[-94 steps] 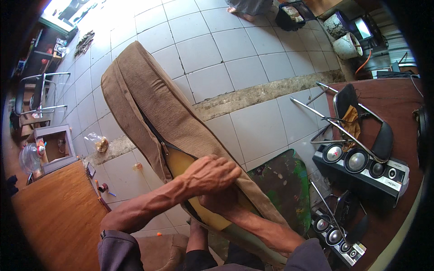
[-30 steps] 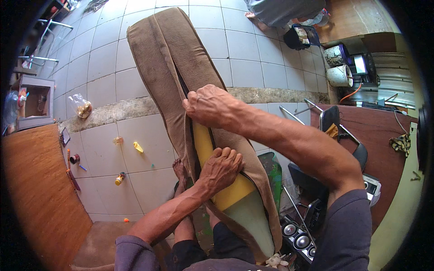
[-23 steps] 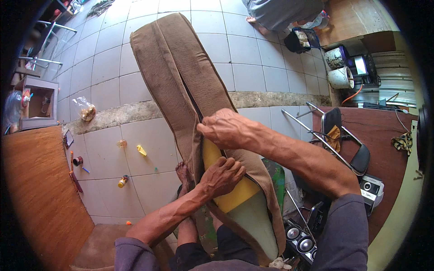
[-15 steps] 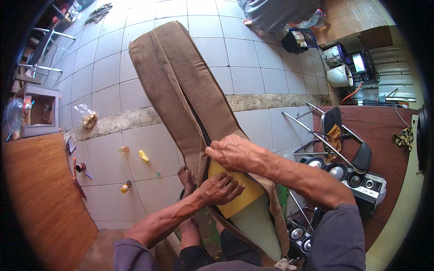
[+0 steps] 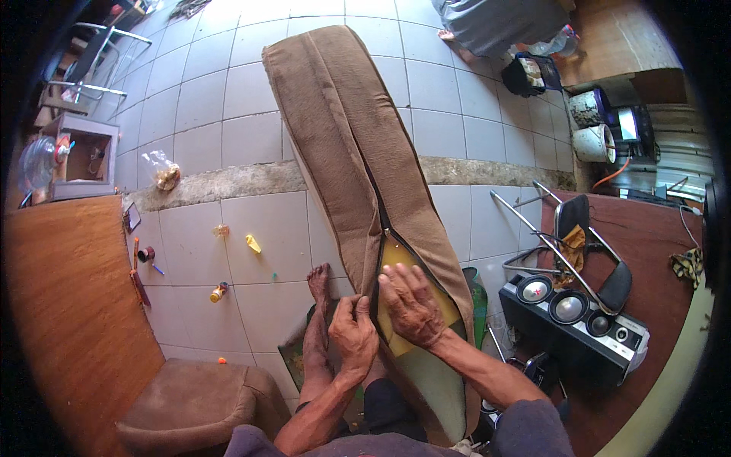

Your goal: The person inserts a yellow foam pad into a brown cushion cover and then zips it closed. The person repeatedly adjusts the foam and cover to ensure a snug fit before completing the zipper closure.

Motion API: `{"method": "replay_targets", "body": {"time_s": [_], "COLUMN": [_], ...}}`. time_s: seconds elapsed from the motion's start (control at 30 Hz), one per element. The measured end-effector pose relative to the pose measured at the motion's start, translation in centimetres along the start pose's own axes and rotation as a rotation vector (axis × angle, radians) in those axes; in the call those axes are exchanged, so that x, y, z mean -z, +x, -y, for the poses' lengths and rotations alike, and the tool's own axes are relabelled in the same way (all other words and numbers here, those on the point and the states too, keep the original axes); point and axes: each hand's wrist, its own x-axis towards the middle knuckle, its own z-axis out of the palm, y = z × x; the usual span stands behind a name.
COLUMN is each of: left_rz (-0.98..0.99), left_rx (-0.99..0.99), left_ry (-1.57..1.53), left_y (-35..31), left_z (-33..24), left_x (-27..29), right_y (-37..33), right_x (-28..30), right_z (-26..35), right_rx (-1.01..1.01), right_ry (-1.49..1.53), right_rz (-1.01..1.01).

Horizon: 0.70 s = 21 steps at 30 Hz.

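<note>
A long brown cushion cover (image 5: 346,114) stretches from my lap away across the floor. Its zipper (image 5: 387,231) runs lengthwise and gapes at the near part, where yellow foam (image 5: 395,255) shows. Closer to me, a paler greenish piece of foam (image 5: 438,388) lies inside the opening. With fingers closed, my left hand (image 5: 352,335) pinches the cover's left edge beside the gap. Flat over the yellow foam lies my right hand (image 5: 413,305), its fingers stretched out and holding nothing.
Right of the cushion stand a tipped metal-framed chair (image 5: 571,236) and a speaker box (image 5: 567,324). A brown padded seat (image 5: 190,404) is at the lower left. Small bottles and bits (image 5: 218,292) dot the left tiles. A person in grey (image 5: 495,23) is at the far right.
My right hand has let go near the zipper and come back, opening flat over the foam. My left hand has moved from above the foam to the cover's left edge. The view has shifted.
</note>
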Motion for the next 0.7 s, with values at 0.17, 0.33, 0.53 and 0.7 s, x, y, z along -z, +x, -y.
{"method": "replay_targets", "body": {"time_s": [0.17,0.33,0.53,0.7], "left_rz": [-0.05,0.061,0.16,0.253], "left_rx": [0.358,0.534,0.291,0.291], "left_ry": [-0.143,-0.085,0.158,0.193], "left_y": [0.8,1.1,1.7,1.0], "left_z": [0.6,-0.4,-3.0,-4.9], "left_x": [-1.5,-0.3,0.6,-0.8], "right_y": [0.0,0.8,1.6,2.5], "right_x": [-2.7,-1.9,-1.5,-3.7], "right_z": [1.9,3.1,1.6,0.4], "right_rx": [-0.084,-0.104,-0.106,-0.197], "right_ry": [0.171,0.122,0.191,0.279], "right_rz": [-0.083,0.013,0.142,0.412]}}
